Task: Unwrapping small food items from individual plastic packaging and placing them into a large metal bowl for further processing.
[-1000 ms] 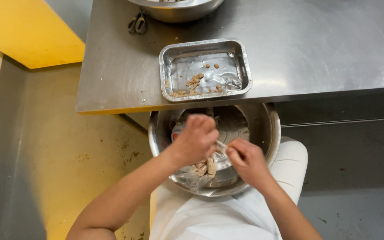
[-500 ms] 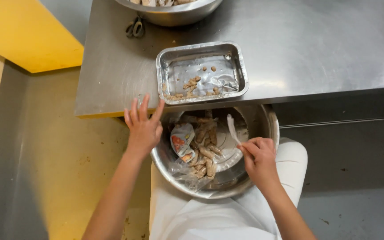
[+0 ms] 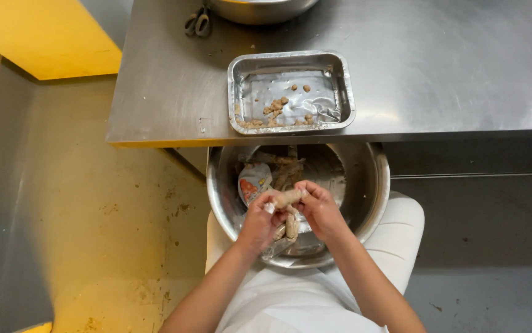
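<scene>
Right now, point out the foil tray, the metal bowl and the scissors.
foil tray (image 3: 343, 86): head view, right rim.
metal bowl (image 3: 378, 185): head view, right rim.
scissors (image 3: 197, 23): head view, handle loops.

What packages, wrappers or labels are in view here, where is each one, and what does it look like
Printed wrapper: inside the metal bowl, left of the hands; rounded, crumpled, white with red and blue patches.
Clear plastic wrap: in the bowl under the left hand; crinkled, see-through.
Foil tray: on the steel table above the bowl; rectangular, silver, holding brown crumbs.
Pale sausage-like piece: held between the left hand and right hand; whether it is wrapped cannot be told.
No signs or screens.
</scene>
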